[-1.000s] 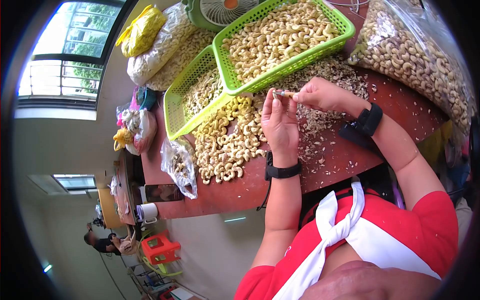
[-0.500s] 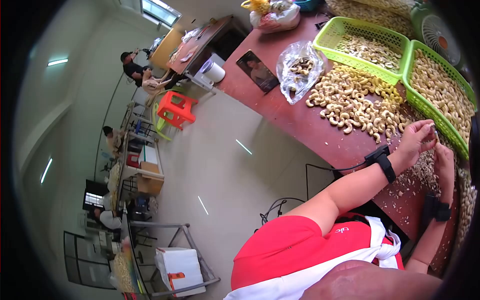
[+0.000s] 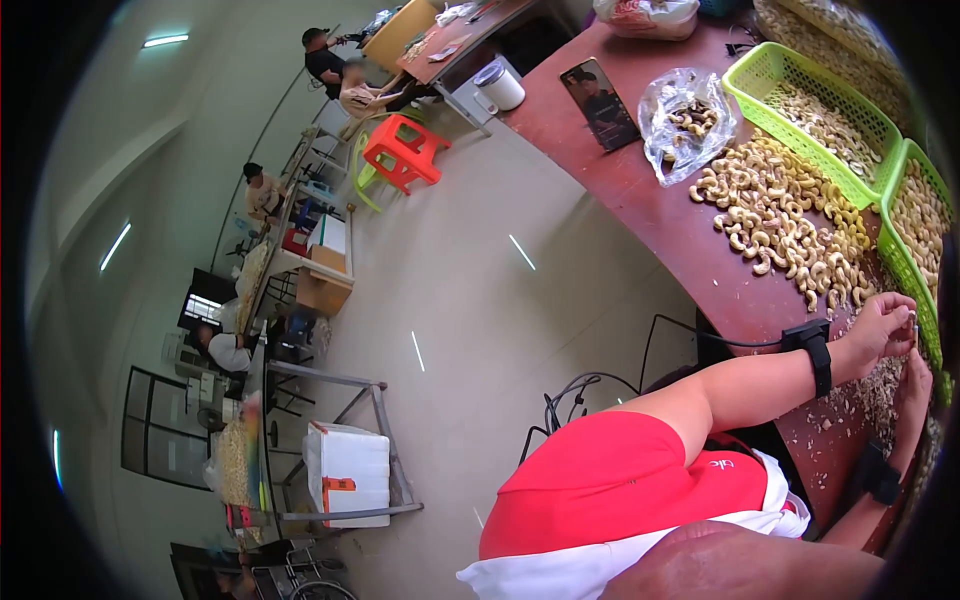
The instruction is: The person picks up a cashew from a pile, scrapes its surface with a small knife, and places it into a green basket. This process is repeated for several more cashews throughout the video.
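The loose cashews lie on the desk just beside the left hand, pinched on a small pale piece, farther from the right hand, whose grip I can't tell, their curves pointing every way.

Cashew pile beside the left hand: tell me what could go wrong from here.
Pale flakes lie near the cashew pile and might mix into it. The cable from the left wristband runs off the table and could snag, jerking the left hand and perhaps scattering the pile.
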`<state>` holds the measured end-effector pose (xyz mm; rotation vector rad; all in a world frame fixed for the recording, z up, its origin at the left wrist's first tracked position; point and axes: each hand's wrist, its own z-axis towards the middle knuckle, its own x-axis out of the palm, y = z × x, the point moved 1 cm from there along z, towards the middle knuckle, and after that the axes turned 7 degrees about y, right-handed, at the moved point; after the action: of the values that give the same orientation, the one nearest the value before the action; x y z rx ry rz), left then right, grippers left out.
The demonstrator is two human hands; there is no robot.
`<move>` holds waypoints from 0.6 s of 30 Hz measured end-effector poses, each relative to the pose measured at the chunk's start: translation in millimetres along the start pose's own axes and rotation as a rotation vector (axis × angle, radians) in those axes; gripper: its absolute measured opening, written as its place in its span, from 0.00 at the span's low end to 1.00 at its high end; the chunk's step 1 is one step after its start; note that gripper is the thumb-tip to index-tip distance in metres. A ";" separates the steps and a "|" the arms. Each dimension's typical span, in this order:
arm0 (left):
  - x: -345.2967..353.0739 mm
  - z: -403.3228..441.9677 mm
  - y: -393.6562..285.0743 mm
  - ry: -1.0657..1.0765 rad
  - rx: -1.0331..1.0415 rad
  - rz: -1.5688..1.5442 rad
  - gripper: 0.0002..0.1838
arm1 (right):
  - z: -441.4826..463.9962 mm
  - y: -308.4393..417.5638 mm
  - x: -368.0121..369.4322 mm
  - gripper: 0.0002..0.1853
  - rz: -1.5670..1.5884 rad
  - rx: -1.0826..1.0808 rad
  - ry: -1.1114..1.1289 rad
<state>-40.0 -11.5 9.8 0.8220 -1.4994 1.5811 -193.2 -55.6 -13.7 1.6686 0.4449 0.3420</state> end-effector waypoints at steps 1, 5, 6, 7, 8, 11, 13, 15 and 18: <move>-0.8 0.8 0.7 0.002 0.004 0.002 0.07 | -0.4 2.4 0.7 0.12 0.015 0.012 0.026; -3.3 2.3 3.2 -0.002 0.004 0.006 0.06 | 7.7 -14.9 -17.2 0.08 0.047 0.029 0.093; -3.6 2.8 3.9 0.006 0.000 0.008 0.06 | 10.1 -20.6 -20.4 0.08 0.048 0.027 0.097; -2.4 2.0 2.9 0.009 0.001 0.013 0.06 | 11.7 -23.6 -21.4 0.08 0.076 -0.001 0.067; -2.8 2.5 3.6 0.008 0.003 0.017 0.06 | 13.0 -25.5 -21.2 0.09 0.103 -0.029 0.036; -3.0 2.5 4.9 0.033 -0.011 0.013 0.08 | 12.4 -20.7 -17.8 0.10 0.144 -0.031 0.057; -4.1 3.2 7.2 0.033 0.005 0.017 0.09 | 7.4 -9.2 -13.5 0.10 0.128 -0.004 0.064; -5.1 3.7 8.2 0.034 0.020 0.019 0.10 | 6.9 -8.0 -12.5 0.10 0.111 0.022 0.069; -4.4 3.0 6.3 0.050 0.015 0.007 0.11 | 12.0 -19.6 -18.3 0.11 0.128 -0.026 0.078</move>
<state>-43.6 -14.9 3.2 0.7802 -1.4583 1.6081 -205.5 -72.5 -34.3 1.6669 0.3902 0.5065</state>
